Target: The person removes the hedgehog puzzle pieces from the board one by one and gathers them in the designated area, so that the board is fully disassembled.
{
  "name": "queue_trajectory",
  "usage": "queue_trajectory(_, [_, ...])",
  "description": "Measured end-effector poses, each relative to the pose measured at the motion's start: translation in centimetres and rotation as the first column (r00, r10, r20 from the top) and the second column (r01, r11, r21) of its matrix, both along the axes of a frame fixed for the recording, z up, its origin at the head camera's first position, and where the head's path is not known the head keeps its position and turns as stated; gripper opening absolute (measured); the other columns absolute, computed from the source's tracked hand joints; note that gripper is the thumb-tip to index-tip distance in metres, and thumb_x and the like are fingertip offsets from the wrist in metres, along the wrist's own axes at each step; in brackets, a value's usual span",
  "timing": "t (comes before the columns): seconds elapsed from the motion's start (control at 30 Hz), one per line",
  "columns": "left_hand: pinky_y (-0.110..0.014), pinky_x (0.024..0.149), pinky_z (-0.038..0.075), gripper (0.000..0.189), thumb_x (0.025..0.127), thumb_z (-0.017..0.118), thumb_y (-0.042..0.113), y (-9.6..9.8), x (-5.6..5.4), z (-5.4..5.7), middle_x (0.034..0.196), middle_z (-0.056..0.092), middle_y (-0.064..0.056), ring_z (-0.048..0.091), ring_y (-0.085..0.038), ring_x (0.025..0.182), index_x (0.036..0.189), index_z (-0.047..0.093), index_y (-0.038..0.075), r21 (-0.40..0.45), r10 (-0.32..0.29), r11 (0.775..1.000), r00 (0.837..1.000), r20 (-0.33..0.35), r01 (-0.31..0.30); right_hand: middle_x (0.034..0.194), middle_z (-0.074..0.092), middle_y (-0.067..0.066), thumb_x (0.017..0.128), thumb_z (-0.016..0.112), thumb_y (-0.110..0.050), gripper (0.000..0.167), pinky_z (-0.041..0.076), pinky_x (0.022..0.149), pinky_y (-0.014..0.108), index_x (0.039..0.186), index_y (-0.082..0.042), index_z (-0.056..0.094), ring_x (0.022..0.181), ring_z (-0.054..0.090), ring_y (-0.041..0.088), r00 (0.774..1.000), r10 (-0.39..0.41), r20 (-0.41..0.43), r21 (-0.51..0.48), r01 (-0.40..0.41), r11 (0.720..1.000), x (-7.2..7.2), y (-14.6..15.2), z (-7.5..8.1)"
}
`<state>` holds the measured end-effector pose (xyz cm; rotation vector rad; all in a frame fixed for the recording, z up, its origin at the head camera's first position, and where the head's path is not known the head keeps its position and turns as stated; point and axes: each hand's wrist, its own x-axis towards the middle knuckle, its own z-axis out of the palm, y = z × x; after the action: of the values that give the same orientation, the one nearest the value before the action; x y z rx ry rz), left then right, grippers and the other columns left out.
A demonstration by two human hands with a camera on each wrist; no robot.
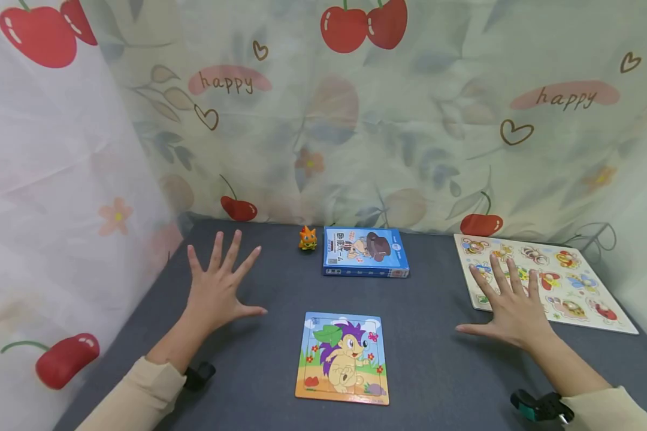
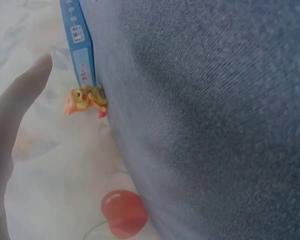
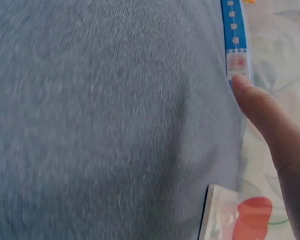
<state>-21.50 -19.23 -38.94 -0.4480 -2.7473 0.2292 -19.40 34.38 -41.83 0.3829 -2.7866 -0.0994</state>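
My left hand (image 1: 215, 292) is spread flat over the left side of the dark table, fingers straight and nothing held. On the right, my other hand (image 1: 514, 311) is spread the same way, its fingers overlapping the near-left part of a white insect puzzle board (image 1: 558, 284) in the head view. Between the hands, nearer to me, lies a square hedgehog jigsaw puzzle (image 1: 342, 359) with its pieces in the frame. In the left wrist view a finger (image 2: 20, 100) shows at the left edge; in the right wrist view one finger (image 3: 265, 112) overlaps the end of a blue box (image 3: 234, 30).
Toward the back of the table (image 1: 259, 371) the blue game box (image 1: 365, 251) lies flat. Just left of it stands a small orange and yellow toy figure (image 1: 307, 238). A cherry-patterned curtain (image 1: 280, 137) hangs behind and at the left. A thin cable (image 1: 604, 239) shows at the back right.
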Motion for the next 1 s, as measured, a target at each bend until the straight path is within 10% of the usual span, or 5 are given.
queue_trajectory(0.67, [-0.074,0.099,-0.013,0.114,0.055,0.064,0.081,2.6,2.0,-0.9,0.158,-0.004,-0.013,-0.016,-0.039,0.142,0.148,0.024,0.028,0.068,-0.125,0.990,0.992,0.006,0.124,0.157,-0.001,0.018,0.061,0.063,-0.077,0.119,-0.001,0.106,0.070,0.151,-0.029,0.001,0.143,-0.010,0.041,0.996,0.052,0.079,-0.119,-0.043,0.992,-0.9,-6.1,-0.5])
queue_trajectory(1.0, [-0.074,0.102,0.001,0.102,0.063,0.075,0.062,5.3,4.1,-1.3,0.159,-0.003,-0.008,-0.002,-0.040,0.144,0.147,0.026,0.032,0.278,-0.260,0.939,0.947,0.189,0.203,0.155,0.004,0.023,0.067,0.067,-0.068,0.112,0.007,0.109,0.066,0.151,-0.018,0.011,0.142,0.000,0.045,0.967,0.107,0.231,-0.289,-0.037,0.956,-1.2,-11.2,-0.2])
